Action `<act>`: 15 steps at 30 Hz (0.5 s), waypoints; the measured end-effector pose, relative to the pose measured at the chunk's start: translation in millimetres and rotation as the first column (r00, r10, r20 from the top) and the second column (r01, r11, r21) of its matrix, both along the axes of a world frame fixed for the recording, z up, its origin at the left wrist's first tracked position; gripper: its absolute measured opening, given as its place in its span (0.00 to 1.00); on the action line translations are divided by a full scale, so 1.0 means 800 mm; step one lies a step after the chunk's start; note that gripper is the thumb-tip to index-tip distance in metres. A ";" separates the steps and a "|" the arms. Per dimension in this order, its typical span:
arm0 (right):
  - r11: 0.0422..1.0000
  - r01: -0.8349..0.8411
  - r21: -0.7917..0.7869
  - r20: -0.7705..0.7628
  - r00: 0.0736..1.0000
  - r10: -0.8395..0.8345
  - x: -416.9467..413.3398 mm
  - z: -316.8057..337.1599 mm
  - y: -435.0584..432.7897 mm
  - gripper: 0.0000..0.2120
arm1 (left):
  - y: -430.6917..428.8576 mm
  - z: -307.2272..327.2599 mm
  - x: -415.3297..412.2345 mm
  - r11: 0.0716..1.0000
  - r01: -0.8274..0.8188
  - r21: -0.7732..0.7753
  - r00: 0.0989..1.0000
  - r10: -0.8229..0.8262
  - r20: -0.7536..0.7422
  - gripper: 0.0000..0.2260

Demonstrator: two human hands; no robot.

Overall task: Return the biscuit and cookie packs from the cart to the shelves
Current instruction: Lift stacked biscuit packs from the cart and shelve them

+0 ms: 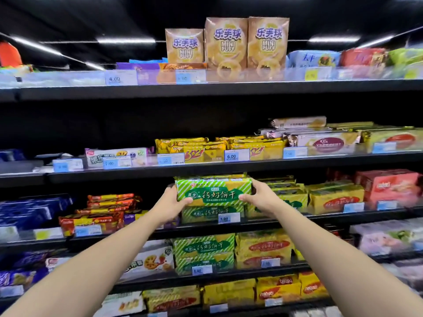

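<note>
A green-and-yellow striped biscuit pack [214,191] is held between both hands in front of the third shelf [320,217] from the top. My left hand [170,205] grips its left end with the thumb under its lower edge. My right hand [259,195] grips its right end, thumb on the front. The pack sits on top of another pack of the same kind [212,213] on that shelf. The cart is out of view.
Above, a shelf carries yellow 3+2 packs [219,147]. The top shelf holds tan Mini Puff boxes [226,42]. Red-orange packs [103,211] lie left of the green stack, yellow packs [334,197] and a red box [389,184] to its right. Lower shelves hold more green and yellow packs.
</note>
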State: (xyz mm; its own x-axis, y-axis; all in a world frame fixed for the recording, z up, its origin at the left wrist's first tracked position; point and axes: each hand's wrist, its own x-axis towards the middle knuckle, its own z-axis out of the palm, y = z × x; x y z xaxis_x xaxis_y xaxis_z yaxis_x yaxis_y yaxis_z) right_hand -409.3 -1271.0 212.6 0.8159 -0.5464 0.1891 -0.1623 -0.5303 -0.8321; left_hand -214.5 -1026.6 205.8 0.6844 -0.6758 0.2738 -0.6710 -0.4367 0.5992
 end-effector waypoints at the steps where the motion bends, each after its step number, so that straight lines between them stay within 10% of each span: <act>1: 1.000 0.017 -0.004 -0.006 1.000 -0.018 0.006 -0.002 -0.004 0.29 | -0.007 -0.003 0.007 0.999 -0.027 0.029 1.000 0.027 0.007 0.20; 15: 0.991 0.098 -0.090 -0.113 0.988 -0.108 0.079 -0.023 -0.025 0.40 | -0.044 -0.039 0.054 0.990 -0.117 0.078 0.993 0.116 0.024 0.39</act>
State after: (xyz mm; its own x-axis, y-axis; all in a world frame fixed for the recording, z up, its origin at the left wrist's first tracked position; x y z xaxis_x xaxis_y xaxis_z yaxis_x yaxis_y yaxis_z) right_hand -346.1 -1290.7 194.2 0.7755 -0.6147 0.1443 -0.3133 -0.5730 -0.7573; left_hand -171.6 -1061.5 174.5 0.7547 -0.6119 0.2368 -0.6241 -0.5581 0.5469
